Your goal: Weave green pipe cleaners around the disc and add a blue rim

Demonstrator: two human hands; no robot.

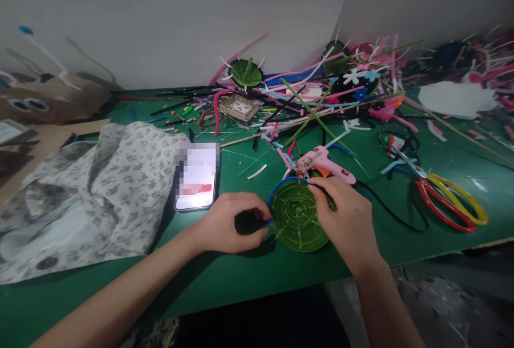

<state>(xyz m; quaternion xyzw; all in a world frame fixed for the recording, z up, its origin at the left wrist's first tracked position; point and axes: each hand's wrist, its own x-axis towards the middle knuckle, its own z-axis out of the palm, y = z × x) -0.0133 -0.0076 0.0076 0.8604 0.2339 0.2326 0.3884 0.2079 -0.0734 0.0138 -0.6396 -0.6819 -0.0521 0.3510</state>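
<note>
A round green coiled disc [297,217] lies on the green table [241,278] near its front edge. A blue strip [281,184] curves along the disc's upper left rim. My left hand [233,225] is closed in a pinch on the lower end of the blue strip at the disc's left edge. My right hand [345,214] rests on the disc's right side, fingers curled over the rim and pressing the strip near the top. A pink glue gun [321,161] lies just behind the disc.
A phone [197,176] with a lit screen lies left of my hands, partly on a patterned grey cloth [92,198]. Red and yellow scissors [445,195] lie at the right. Several coloured strips, sticks and finished discs [246,72] clutter the back of the table by the wall.
</note>
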